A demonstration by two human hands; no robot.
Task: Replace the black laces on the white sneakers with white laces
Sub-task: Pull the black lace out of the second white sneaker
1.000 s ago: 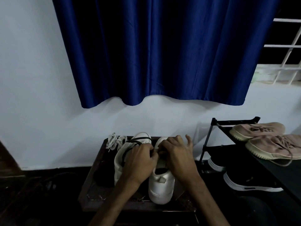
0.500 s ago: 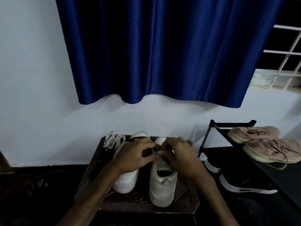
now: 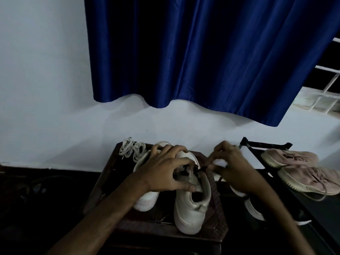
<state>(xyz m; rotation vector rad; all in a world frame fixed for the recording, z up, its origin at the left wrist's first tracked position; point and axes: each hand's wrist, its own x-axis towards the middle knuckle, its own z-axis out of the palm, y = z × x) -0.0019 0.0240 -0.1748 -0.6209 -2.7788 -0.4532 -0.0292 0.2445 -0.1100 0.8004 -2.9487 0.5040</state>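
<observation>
The left forearm was reached in from the lower left with the wrist bent inward, and the left hand (image 3: 163,172) was laid over the top of the laced sneaker (image 3: 191,208). Its fingers were arched over the toe and its thumb was pressed against the tongue, so that the shoe was clasped between them. The right forearm was brought in from the lower right, and the right hand (image 3: 233,168) was held just to the right of that grip, knuckles up and fingers curled. Its outline was blurred, but its fingertips were seen closed together on a strand of the black lace (image 3: 199,170). The strand was stretched from the eyelets under the left hand's fingers across to the pinch.

The gripped sneaker was stood upright on a dark wooden table (image 3: 217,223), heel toward the camera. A second sneaker (image 3: 147,199) was set just left of it, partly hidden under the left wrist. A bundle of white laces (image 3: 132,150) was seen beyond the left hand, near the table's far corner, touched by neither hand.

To the right of the right hand a black shoe rack (image 3: 266,145) was seen, with two pink shoes (image 3: 290,159) laid on it. A blue curtain (image 3: 202,52) was hung against the white wall (image 3: 46,89) behind.
</observation>
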